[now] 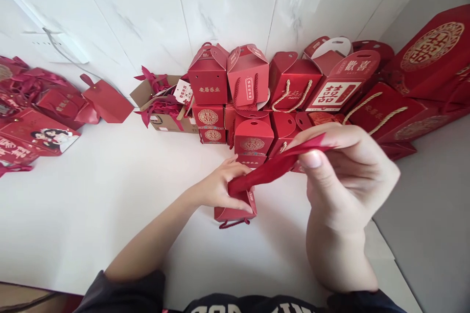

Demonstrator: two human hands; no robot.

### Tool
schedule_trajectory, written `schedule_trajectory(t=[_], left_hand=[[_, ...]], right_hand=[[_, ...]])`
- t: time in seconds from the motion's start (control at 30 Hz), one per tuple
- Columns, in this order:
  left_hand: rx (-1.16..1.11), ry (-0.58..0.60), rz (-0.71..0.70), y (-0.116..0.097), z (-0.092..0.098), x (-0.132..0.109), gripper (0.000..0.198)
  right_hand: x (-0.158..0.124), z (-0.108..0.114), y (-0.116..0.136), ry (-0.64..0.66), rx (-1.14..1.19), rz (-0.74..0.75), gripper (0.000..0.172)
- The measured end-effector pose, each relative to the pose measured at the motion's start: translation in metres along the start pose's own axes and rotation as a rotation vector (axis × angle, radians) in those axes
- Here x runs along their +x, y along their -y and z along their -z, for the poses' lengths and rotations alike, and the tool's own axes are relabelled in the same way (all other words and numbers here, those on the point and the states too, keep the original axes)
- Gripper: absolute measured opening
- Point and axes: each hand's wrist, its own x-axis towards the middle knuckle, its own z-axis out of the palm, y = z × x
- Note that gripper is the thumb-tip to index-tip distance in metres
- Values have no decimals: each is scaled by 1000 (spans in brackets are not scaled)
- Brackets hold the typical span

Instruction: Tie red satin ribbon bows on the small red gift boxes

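Observation:
A small red gift box [235,212] with a cord handle rests on the white table [91,205]. My left hand [220,186] is closed on the box's top, pinching the near end of a red ribbon [273,166]. My right hand [341,181] is raised closer to the camera. Its thumb and fingers pinch the ribbon's other end, so the ribbon stretches taut between both hands.
Stacked red gift boxes [249,102] with cord handles line the marble wall. A cardboard box of red ribbons [161,102] sits left of them. More red boxes and ribbons [40,107] lie far left. Large red bags [429,63] lean at the right, beside the table's edge.

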Motion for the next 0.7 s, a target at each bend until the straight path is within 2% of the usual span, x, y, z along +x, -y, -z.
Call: schedule_trajectory(t=[0.1,0.2,0.3,0.4,0.5,0.6,0.7], left_hand=[[130,55,-60,4,1,1,52],[153,67,-80,7,7,0,51],[113,66,-122,11,14,-3,63],[89,64,-125,16,15,-5,73],[90,41,-111,20,10,-5,65],[93,-45,-125,22,2,-4,52],[71,-51,-130,25,-2,-4,52]], right_hand=[[2,2,0,-94,36,80,9],[3,3,0,-177,-11,60,6],[5,4,-1,-168,-38,14,6],[7,4,-4,-182,38,64,5],[9,3,-9,-229,75,102,6],[11,3,-12,-322,19,84,10],[13,5,-15,-381,-49,79,10]])
